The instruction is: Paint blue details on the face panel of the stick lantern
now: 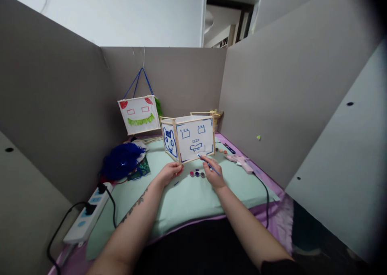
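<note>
A wood-framed paper lantern (204, 134) stands on the pale green sheet, with blue drawings of faces on its two visible sides. My left hand (171, 172) pinches the lower front corner of its frame. In my right hand (214, 173) is a thin blue paintbrush (214, 169), its tip at the front panel just below the drawn mouth. Small paint pots (197, 174) sit on the sheet between my hands, pink, dark blue and grey among them.
A finished-looking lantern (139, 116) hangs at the back left. Blue yarn (122, 162) and a white power strip (88, 214) lie at left. At right are a pink glue gun (243, 163) with a black cord and more paint pots. Grey partitions (287, 89) enclose the table.
</note>
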A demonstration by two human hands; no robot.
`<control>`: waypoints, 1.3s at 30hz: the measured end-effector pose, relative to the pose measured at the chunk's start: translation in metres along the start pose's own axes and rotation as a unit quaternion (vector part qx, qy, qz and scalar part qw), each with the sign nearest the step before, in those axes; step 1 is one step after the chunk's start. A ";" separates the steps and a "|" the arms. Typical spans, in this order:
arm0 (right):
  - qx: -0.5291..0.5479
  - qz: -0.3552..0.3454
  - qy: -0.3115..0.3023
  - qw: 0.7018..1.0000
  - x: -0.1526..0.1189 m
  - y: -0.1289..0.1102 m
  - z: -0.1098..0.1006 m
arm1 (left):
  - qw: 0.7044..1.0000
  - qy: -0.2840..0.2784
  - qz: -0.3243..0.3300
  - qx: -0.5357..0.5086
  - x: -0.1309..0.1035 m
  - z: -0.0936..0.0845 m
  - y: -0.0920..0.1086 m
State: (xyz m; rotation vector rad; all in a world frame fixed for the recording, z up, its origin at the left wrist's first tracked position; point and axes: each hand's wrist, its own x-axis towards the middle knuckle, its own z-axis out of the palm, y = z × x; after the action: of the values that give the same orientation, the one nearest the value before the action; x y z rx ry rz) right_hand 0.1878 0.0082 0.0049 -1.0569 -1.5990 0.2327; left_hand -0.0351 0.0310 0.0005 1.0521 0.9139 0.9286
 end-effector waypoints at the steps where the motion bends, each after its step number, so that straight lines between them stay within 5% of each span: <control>1: -0.001 0.000 0.000 1.000 0.000 0.000 0.000 | 1.000 0.000 0.000 -0.002 0.000 0.000 0.000; 39: -0.005 0.002 0.021 1.000 0.001 0.009 0.000 | 1.000 -0.001 0.003 0.006 -0.001 0.000 0.001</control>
State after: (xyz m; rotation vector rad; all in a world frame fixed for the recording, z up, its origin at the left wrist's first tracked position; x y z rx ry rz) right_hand 0.1919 0.0142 -0.0004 -1.0665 -1.5623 0.2048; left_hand -0.0352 0.0304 0.0014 1.0659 0.9159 0.9280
